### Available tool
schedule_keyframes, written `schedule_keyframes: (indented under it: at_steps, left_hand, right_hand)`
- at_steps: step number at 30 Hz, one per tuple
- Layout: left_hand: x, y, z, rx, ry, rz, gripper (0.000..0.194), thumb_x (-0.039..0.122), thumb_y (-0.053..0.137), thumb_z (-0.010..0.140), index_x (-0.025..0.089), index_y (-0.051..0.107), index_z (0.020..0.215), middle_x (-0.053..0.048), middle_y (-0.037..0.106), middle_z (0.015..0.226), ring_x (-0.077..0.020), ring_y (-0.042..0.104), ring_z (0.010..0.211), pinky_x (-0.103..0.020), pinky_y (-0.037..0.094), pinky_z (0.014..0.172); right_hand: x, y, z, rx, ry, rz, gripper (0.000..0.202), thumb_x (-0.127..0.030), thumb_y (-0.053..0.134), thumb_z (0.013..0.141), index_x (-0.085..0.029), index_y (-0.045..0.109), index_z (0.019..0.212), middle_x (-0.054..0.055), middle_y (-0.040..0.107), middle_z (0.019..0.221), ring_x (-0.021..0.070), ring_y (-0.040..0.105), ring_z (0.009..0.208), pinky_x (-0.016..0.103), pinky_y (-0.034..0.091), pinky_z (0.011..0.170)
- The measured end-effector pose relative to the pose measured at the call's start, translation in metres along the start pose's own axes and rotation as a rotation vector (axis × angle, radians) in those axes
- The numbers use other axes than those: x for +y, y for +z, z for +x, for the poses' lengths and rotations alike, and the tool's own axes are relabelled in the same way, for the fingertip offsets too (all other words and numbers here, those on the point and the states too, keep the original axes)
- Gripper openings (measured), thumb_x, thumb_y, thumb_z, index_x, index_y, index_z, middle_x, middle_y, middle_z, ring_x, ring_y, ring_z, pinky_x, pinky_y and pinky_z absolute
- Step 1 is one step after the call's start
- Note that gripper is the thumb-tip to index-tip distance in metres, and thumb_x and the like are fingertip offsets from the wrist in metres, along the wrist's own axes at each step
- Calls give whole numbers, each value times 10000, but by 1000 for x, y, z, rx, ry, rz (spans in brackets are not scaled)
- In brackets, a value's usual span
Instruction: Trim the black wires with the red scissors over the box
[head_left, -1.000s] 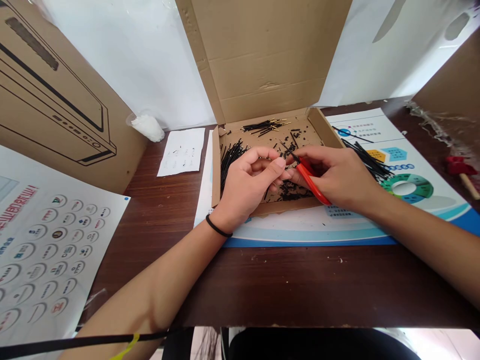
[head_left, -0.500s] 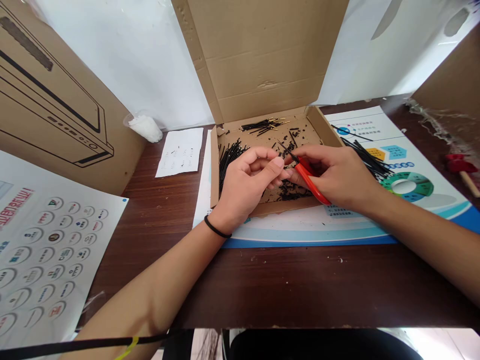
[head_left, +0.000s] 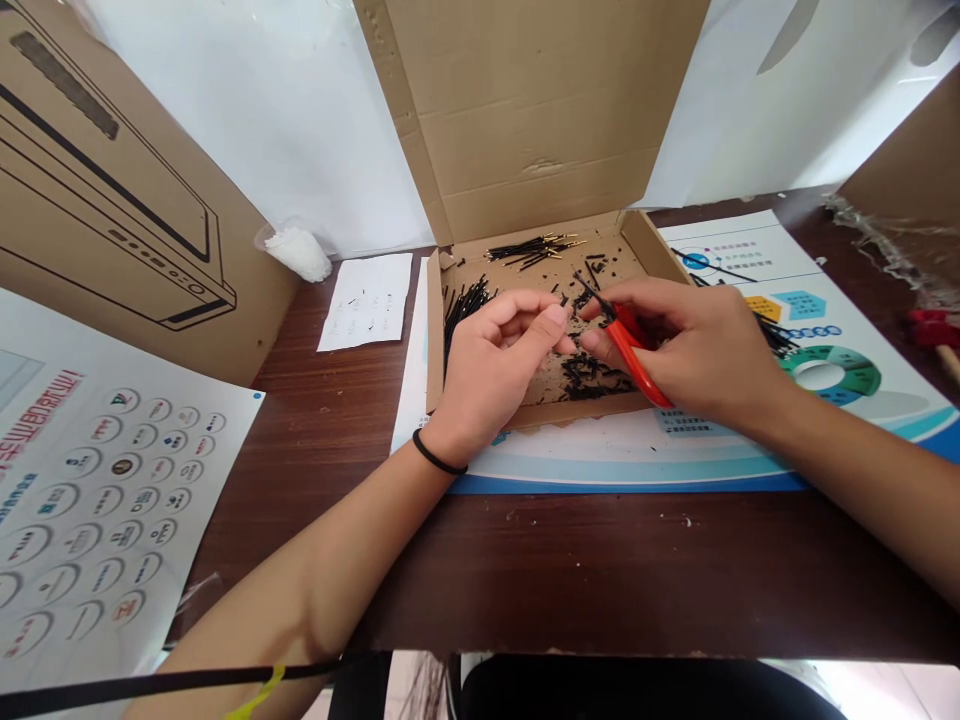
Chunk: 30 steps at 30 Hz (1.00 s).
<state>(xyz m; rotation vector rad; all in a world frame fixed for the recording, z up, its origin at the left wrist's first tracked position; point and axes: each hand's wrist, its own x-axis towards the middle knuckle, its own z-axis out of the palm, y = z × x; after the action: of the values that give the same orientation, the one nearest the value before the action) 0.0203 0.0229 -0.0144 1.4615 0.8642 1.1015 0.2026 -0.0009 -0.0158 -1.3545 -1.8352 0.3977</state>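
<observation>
My right hand (head_left: 697, 340) grips red-handled scissors (head_left: 637, 365), their dark blades pointing up and left over the open cardboard box (head_left: 525, 415). Thumb and forefinger of my left hand (head_left: 502, 340) pinch a small black piece (head_left: 564, 300), of which only the tip shows. A narrow gap separates the two hands. Thin black sticks with gold-coloured tips (head_left: 532, 248) lie at the back of the box, and a denser bundle of black sticks (head_left: 466, 305) rests along its left side. Short black scraps (head_left: 592, 380) are scattered on the box floor.
Long black sticks (head_left: 776, 330) lie on the printed sheet right of the box. To the left are a paper slip (head_left: 366, 300) with black bits and a tipped clear cup (head_left: 298, 253) with white contents. The box lid (head_left: 532, 110) stands upright behind.
My right hand with the scissors has moved slightly right, away from my left hand, widening the gap. A dark tip now shows at my left fingertips. The view has shifted a little.
</observation>
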Motion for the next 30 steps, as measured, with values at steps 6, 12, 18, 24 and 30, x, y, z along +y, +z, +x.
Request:
schedule_keyframes:
  at_steps: [6, 12, 18, 24, 30]
  left_hand:
    - [7, 2, -3, 81, 113, 125, 114, 276, 684, 862, 181, 667, 803, 10, 661, 658, -100, 620, 633, -233, 521, 645]
    - [4, 1, -2, 134, 182, 191, 116, 306, 704, 842, 193, 714, 817, -8, 717, 746, -117, 647, 665, -247, 540, 630]
    - [3, 1, -3, 123, 189, 201, 88, 282, 699, 846, 198, 722, 833, -5, 726, 735, -121, 669, 664, -246, 552, 626]
    - [4, 1, -3, 127, 190, 212, 79, 268, 697, 847, 193, 714, 827, -5, 728, 731, -117, 672, 660, -238, 549, 614]
    - [3, 3, -4, 146, 192, 201, 64, 248, 698, 844, 191, 709, 817, 2, 723, 709, -110, 673, 645, -227, 545, 601]
  right_hand:
    - [6, -4, 1, 76, -238, -221, 236, -455, 630, 870, -255, 736, 939, 9, 628, 631, 141, 503, 550, 294, 334, 547]
    - [8, 0, 0, 219, -435, -373, 149, -333, 626, 880, -220, 708, 931, -36, 650, 616, 103, 553, 528, 247, 351, 498]
    - [8, 1, 0, 212, -453, -410, 133, -257, 625, 861, -195, 714, 938, -11, 709, 682, 112, 602, 559, 251, 373, 496]
    - [7, 0, 0, 193, -429, -432, 177, -338, 607, 892, -208, 721, 929, -7, 703, 662, 120, 593, 541, 255, 381, 498]
    - [9, 1, 0, 189, -424, -457, 173, -325, 585, 897, -223, 724, 897, 0, 703, 657, 130, 592, 547, 264, 366, 502]
